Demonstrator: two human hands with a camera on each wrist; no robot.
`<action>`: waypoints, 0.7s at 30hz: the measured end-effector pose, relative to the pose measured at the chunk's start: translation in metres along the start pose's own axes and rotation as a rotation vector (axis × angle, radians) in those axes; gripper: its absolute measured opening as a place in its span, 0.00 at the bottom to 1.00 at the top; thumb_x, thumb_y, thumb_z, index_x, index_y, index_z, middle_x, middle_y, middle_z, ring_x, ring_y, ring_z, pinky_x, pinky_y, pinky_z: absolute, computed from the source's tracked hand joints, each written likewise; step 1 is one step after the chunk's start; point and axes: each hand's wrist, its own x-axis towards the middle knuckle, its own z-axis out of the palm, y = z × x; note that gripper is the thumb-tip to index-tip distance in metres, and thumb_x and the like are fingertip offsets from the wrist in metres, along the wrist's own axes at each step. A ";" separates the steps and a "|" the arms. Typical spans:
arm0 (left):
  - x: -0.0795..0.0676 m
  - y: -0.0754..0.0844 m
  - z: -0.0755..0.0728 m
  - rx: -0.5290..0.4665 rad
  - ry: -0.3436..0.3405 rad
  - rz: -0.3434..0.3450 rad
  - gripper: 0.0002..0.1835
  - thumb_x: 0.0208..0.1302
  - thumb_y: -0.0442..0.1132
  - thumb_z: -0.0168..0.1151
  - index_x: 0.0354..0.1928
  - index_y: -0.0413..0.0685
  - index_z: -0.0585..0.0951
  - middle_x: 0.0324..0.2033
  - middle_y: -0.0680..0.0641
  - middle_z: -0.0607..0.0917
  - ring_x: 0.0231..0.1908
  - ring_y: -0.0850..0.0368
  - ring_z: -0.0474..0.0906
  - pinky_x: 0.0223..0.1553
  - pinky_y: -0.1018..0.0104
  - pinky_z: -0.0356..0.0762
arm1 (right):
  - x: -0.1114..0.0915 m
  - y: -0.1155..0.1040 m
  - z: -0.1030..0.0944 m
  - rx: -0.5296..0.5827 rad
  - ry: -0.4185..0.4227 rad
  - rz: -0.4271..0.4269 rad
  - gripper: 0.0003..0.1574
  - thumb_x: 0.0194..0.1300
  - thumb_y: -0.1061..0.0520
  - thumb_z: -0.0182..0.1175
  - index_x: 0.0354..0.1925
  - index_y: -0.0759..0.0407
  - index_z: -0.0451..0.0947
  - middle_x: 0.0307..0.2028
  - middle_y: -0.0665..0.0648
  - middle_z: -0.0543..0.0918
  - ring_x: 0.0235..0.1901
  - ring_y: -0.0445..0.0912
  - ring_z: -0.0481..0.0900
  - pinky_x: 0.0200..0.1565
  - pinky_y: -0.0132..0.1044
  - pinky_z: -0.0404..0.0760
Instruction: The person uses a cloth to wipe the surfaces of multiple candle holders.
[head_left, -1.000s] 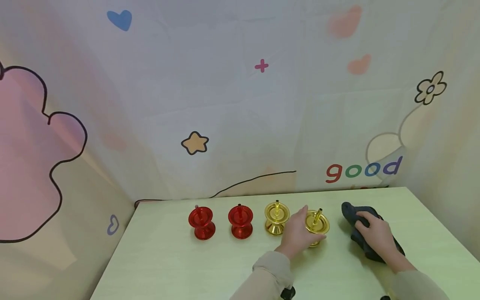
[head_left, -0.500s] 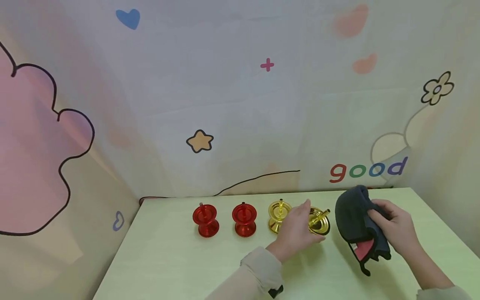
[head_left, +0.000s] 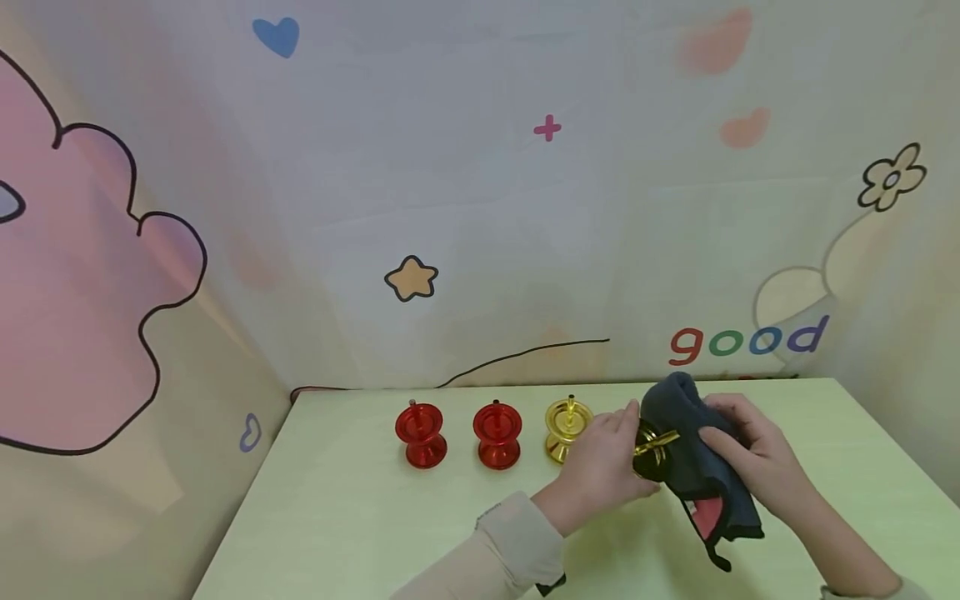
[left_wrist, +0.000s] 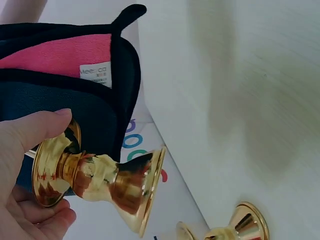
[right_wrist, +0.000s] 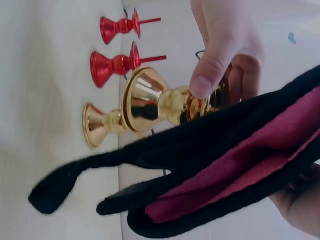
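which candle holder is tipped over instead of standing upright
The gold candle holder in the left hand: it is tilted well over, while the other gold candle holder and the two red candle holders stand upright on the table.

Candle holders [head_left: 497,427] left of the mitt [head_left: 697,458]

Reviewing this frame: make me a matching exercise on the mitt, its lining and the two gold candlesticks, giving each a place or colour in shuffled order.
Things
1. Mitt
2. Tilted gold candlestick
3. Upright gold candlestick
4. Lining of the mitt

Places and colours
A. Pink
B. Standing on the table
C. Held in the right hand
D. Held in the left hand

Right pairs: 1-C, 2-D, 3-B, 4-A
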 end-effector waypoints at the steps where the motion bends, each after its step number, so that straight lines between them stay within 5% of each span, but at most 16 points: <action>1: -0.001 0.000 -0.001 0.002 0.003 0.001 0.51 0.41 0.61 0.66 0.66 0.50 0.55 0.59 0.56 0.69 0.57 0.61 0.66 0.53 0.70 0.69 | 0.000 -0.001 0.002 0.012 -0.017 -0.024 0.17 0.64 0.67 0.46 0.51 0.59 0.67 0.40 0.34 0.73 0.34 0.33 0.74 0.31 0.25 0.78; 7: -0.004 0.001 -0.009 0.016 0.009 -0.007 0.50 0.41 0.62 0.65 0.65 0.48 0.57 0.57 0.55 0.71 0.55 0.60 0.68 0.52 0.71 0.70 | -0.001 -0.004 0.007 0.040 -0.079 -0.094 0.18 0.67 0.66 0.39 0.52 0.66 0.70 0.53 0.29 0.67 0.53 0.22 0.63 0.44 0.15 0.69; 13: -0.007 0.001 -0.013 0.065 0.035 0.002 0.49 0.42 0.62 0.64 0.64 0.46 0.58 0.56 0.55 0.73 0.53 0.61 0.70 0.53 0.73 0.69 | -0.001 -0.004 0.018 0.051 -0.122 -0.001 0.21 0.65 0.63 0.47 0.56 0.61 0.64 0.49 0.31 0.66 0.44 0.24 0.69 0.35 0.27 0.79; 21: -0.015 0.003 -0.017 0.156 0.042 0.035 0.49 0.42 0.63 0.63 0.64 0.45 0.58 0.54 0.54 0.74 0.53 0.61 0.70 0.53 0.74 0.68 | -0.003 -0.006 0.030 -0.082 -0.027 0.001 0.25 0.59 0.62 0.56 0.55 0.59 0.64 0.39 0.28 0.68 0.31 0.30 0.74 0.24 0.31 0.78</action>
